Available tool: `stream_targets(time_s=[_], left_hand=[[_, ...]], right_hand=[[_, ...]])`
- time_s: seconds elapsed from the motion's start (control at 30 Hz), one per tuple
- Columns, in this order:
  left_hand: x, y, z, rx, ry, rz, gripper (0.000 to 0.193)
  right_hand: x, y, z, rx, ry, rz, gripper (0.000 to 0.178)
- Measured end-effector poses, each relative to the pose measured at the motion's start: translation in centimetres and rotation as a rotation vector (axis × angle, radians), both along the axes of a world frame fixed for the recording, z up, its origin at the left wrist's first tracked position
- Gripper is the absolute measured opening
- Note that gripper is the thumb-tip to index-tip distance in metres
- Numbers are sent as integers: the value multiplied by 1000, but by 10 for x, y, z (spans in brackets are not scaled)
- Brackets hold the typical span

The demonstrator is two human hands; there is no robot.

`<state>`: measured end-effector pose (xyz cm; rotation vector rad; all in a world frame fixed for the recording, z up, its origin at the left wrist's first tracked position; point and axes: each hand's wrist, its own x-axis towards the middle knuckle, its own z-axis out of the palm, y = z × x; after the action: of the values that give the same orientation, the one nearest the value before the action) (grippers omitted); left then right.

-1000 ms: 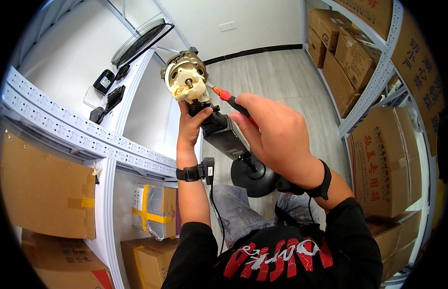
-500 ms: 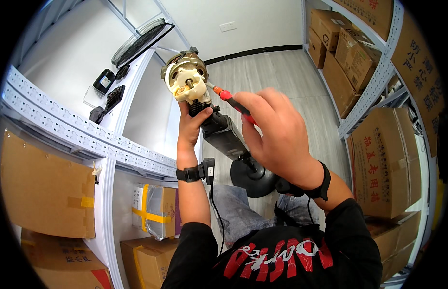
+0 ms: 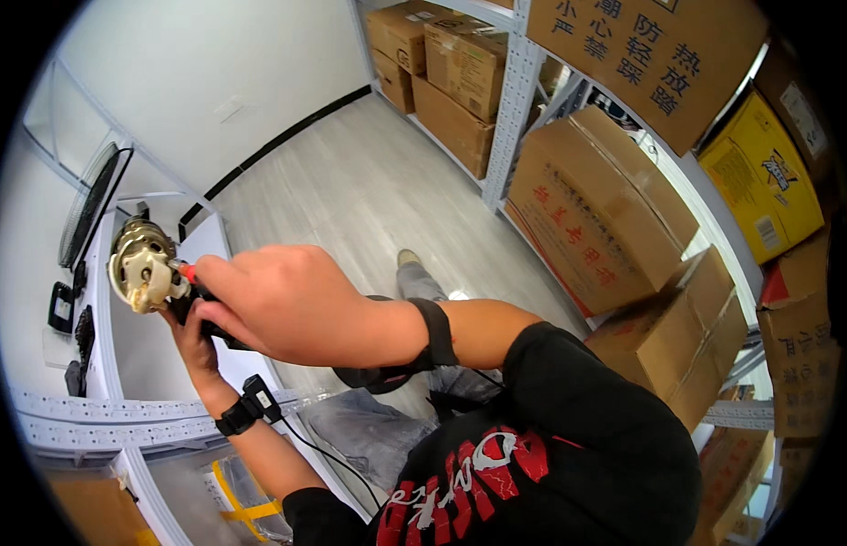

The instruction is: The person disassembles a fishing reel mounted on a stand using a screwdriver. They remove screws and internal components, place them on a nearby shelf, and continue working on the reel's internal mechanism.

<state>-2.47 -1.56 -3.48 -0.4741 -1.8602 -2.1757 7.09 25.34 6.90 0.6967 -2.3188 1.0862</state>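
Right hand: the hand [image 3: 301, 305] has thumb and forefinger closed together, pinching a screwdriver [image 3: 187, 272]; most of the handle is hidden inside the grip.
Left hand: its fingers [image 3: 191, 329] are curled round the black neck [image 3: 197, 294] below the fan motor head; the right hand partly covers this hold.
Fan motor head: the brassy housing with a cream plastic gearbox [image 3: 143, 264] sits just above the left fingers and beyond the right fingertips.
Screwdriver tip: points into the motor head's right side; whether it touches a screw, cannot tell.
Fan guard: the black wire guard [image 3: 90, 207] rests left of the motor head, well apart.
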Motion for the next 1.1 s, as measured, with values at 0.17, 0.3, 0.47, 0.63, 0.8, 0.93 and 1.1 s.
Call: stream_targets(time_s=[0.17,0.3,0.47,0.63,0.8,0.93,1.1], left_hand=[[1,-1,-1,-71,-45,23,79],[2,-6,-5,-47,2,50,80],[-4,-4,-3,-71,-4,26,81],[-3,-8,-5,-82,59,11,82],[-1,-2,-2,-24,-52,16,84],[1,0,-2,29,-42,0,84],[-2,-8,-8,27,-39,47,88]], right_hand=[[-7,-8,-9,-217,406,-75,25],[-1,-9,-5,-213,279,-66,26],[-9,-8,-9,-197,410,-52,25],[-2,-5,-5,-163,234,-58,27],[-13,-9,-15,-169,352,-83,26],[-6,-5,-7,-194,326,-82,24],[-6,-8,-12,-101,246,-79,17]])
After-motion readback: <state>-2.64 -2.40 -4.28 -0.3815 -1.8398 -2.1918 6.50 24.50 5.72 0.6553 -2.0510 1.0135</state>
